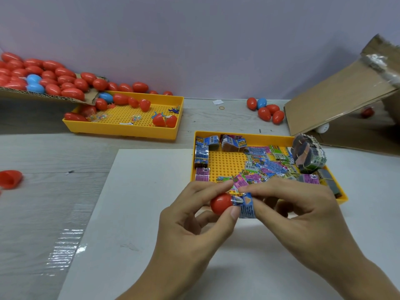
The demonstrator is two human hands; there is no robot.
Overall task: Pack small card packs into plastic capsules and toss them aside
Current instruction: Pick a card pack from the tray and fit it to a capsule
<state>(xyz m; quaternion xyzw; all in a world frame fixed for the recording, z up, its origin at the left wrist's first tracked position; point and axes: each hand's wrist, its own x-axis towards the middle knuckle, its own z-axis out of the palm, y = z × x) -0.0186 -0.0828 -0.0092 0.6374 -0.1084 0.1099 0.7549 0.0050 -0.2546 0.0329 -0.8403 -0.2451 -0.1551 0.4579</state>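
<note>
Card pack (246, 205) going into red capsule half (221, 203): left hand (194, 221) gripping capsule, right hand (298, 213) pinching pack, above white table (151, 213).

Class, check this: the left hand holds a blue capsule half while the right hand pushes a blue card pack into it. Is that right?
Not quite. The head view shows the capsule half is red, not blue. The left hand holds it while the right hand pushes the blue card pack in.

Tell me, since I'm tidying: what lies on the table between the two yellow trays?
Head view: only bare grey table shows between the far tray and the near tray.
</note>
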